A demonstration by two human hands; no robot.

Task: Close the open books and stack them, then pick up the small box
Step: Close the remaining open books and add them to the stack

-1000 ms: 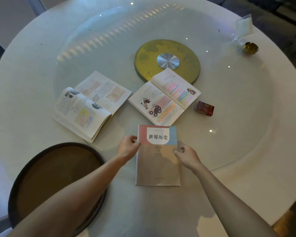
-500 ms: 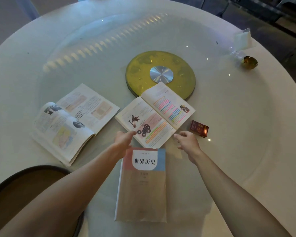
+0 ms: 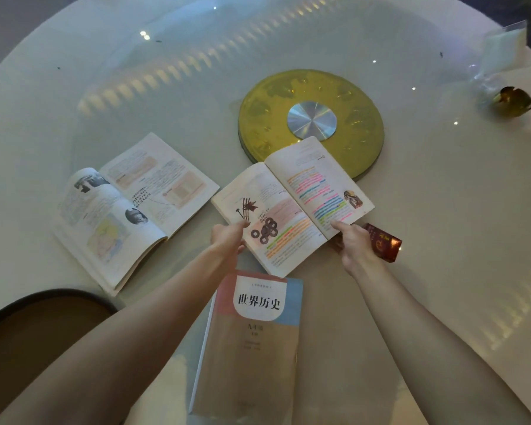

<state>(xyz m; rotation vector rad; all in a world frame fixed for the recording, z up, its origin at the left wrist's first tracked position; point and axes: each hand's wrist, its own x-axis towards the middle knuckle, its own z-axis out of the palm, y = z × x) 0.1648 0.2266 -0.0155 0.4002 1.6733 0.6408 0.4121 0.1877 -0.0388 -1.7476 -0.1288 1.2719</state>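
A closed book point(image 3: 252, 342) with a pink, blue and tan cover lies near me on the round table. Beyond it an open book point(image 3: 292, 204) with highlighted lines lies flat. My left hand point(image 3: 229, 237) grips its near left edge, and my right hand point(image 3: 351, 243) grips its near right corner. A second open book point(image 3: 129, 207) lies to the left, untouched. The small red box point(image 3: 383, 242) sits just right of my right hand, partly hidden by it.
A gold turntable disc point(image 3: 311, 121) with a silver hub sits at the table's middle, under the open book's far corner. A dark round tray or seat point(image 3: 37, 326) is at the lower left. A small gold object point(image 3: 514, 101) and clear wrapper point(image 3: 500, 50) lie far right.
Both hands left the closed book and reached forward onto the near edges of the highlighted open book. The view has moved closer to the table.
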